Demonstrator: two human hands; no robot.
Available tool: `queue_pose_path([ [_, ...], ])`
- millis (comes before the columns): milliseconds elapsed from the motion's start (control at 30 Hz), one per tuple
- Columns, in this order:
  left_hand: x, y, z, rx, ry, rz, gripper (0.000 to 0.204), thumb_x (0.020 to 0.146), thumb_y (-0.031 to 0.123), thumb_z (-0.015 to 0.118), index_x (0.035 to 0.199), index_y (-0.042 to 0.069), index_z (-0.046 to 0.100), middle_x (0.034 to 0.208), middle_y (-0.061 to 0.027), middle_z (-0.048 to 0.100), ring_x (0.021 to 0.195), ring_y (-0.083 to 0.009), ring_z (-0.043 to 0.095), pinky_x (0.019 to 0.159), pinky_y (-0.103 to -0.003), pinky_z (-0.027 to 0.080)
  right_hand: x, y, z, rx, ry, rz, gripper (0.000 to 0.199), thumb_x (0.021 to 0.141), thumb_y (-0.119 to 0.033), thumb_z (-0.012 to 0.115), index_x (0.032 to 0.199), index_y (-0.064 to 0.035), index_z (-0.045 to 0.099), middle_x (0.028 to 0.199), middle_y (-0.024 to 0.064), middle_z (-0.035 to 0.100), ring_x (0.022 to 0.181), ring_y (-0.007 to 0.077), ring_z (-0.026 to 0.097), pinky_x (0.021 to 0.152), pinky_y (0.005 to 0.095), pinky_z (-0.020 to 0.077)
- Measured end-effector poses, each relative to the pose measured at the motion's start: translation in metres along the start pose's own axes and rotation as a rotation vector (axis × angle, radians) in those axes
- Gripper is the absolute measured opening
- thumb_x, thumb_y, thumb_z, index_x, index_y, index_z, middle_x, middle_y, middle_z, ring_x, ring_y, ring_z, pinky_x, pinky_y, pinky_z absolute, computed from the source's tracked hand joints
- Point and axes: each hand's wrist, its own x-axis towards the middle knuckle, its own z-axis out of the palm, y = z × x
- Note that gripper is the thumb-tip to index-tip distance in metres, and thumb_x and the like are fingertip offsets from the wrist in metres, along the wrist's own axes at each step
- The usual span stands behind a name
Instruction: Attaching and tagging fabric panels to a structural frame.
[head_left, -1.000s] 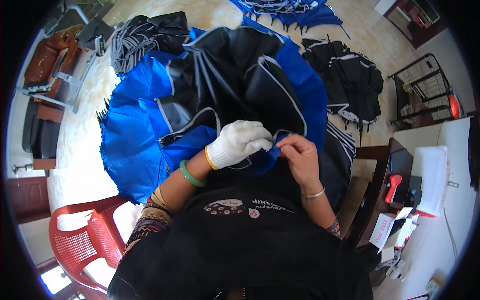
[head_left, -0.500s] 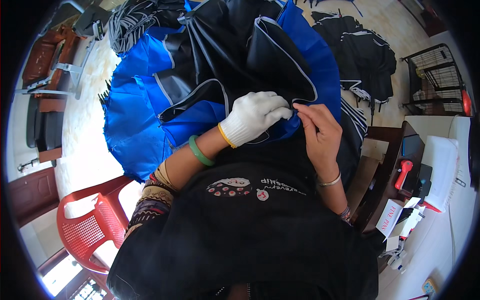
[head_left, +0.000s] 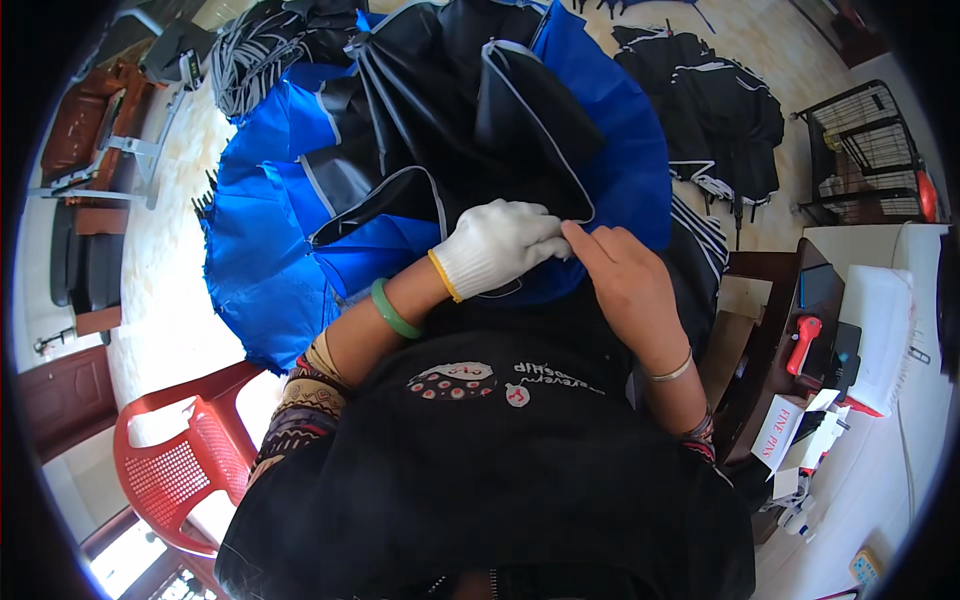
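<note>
Black and blue umbrella cloth (head_left: 430, 110) with grey edging spreads in loose folds before me and reaches my lap. My left hand (head_left: 500, 245), in a white knitted glove with a yellow cuff, is closed on the near edge of the cloth. Against its fingertips, my bare right hand (head_left: 635, 290) pinches at the same spot, back of the hand upward. Whatever lies between the fingertips is hidden. A thin pale thread (head_left: 503, 290) curves below the glove.
Folded black umbrellas (head_left: 725, 120) lie on the floor at the far right, near a black wire cage (head_left: 865, 155). To my right, a dark wooden table (head_left: 775, 345) bears a red-handled tool (head_left: 803, 345) and an opened white box (head_left: 785, 430). A red plastic chair (head_left: 180, 460) stands at left.
My right hand has rolled over, so its back now faces up and its fingers meet the gloved ones. The cloth edge between them is now covered. The view has shifted slightly.
</note>
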Motion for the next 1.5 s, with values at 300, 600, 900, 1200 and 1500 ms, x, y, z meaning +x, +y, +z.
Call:
queue_pose_path([
  [300,-0.058,-0.089,-0.037,-1.551,0.647,-0.168,0.071,0.092,0.067,0.028,0.072,0.005,0.055,0.074,-0.0102,0.059,0.068,-0.0222,0.058,0.085,-0.044,0.049,-0.056,0.103,0.045,1.063,0.852,0.788,0.037,0.098,-0.023,0.049,0.121,0.0056,0.052,0.092,0.0117,0.065,0.085,0.0200,0.063,0.075,0.0336,0.0516],
  [600,-0.051,-0.031,-0.053,-1.743,0.958,-0.670,0.068,0.089,0.072,0.028,0.065,0.012,0.050,0.064,-0.0079,0.055,0.066,-0.0212,0.057,0.069,-0.043,0.051,0.031,0.141,0.120,2.198,0.430,1.619,0.059,0.097,-0.048,0.042,0.130,0.0007,0.044,0.136,0.0211,0.045,0.125,0.0326,0.045,0.102,0.0509,0.0390],
  [900,-0.074,-0.081,-0.039,-1.771,0.694,-0.407,0.074,0.086,0.075,0.028,0.062,0.009,0.050,0.058,-0.0068,0.049,0.064,-0.0237,0.051,0.074,-0.041,0.049,0.045,0.180,0.150,2.150,0.767,0.857,0.043,0.098,-0.040,0.046,0.127,-0.0087,0.048,0.124,0.0098,0.056,0.111,0.0256,0.055,0.096,0.0411,0.0449],
  [1200,-0.059,-0.069,-0.040,-1.610,0.737,-0.518,0.077,0.091,0.071,0.021,0.061,0.007,0.052,0.051,-0.0048,0.044,0.051,-0.0177,0.045,0.063,-0.035,0.046,-0.061,0.144,0.043,0.260,0.293,0.922,0.017,0.091,-0.019,0.058,0.089,-0.0021,0.062,0.068,0.0034,0.059,0.060,0.0114,0.055,0.055,0.0268,0.0436],
  [1500,-0.043,-0.060,-0.014,-1.155,0.428,-0.357,0.087,0.091,0.071,0.015,0.066,-0.001,0.058,0.043,-0.0058,0.041,0.043,-0.0196,0.042,0.061,-0.031,0.046,-0.047,0.062,-0.019,0.698,0.435,0.768,0.008,0.085,0.000,0.056,0.089,-0.0036,0.062,0.070,-0.0028,0.053,0.061,0.0044,0.046,0.057,0.0184,0.0365],
])
